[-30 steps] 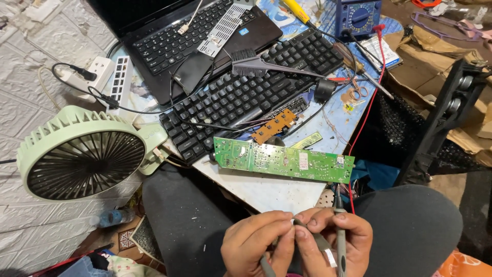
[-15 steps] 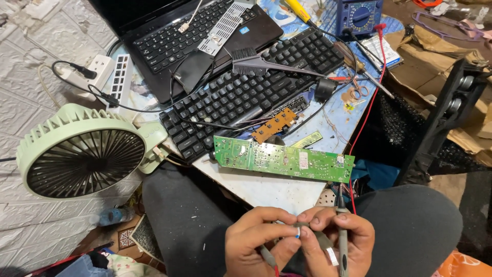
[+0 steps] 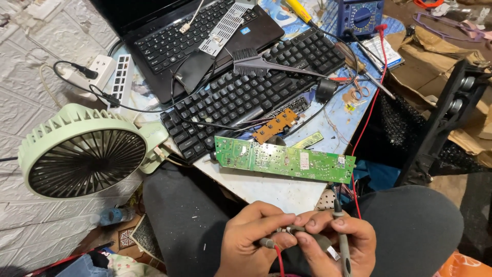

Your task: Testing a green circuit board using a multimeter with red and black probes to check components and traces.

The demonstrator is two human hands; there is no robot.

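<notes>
The single head camera looks steeply down from the person's head. It sits close above the lap and low table [image 3: 266, 187]. No second view exists.

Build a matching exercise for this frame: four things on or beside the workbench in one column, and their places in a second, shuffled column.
Things:
1. green circuit board
2. pale green fan
3. blue multimeter
4. black brush

Places:
A. far edge of the table, at the top of the view
B. lying across the black keyboard
C. near edge of the table, just beyond the hands
D. off the table's left side

Pairs: 1-C, 2-D, 3-A, 4-B
</notes>
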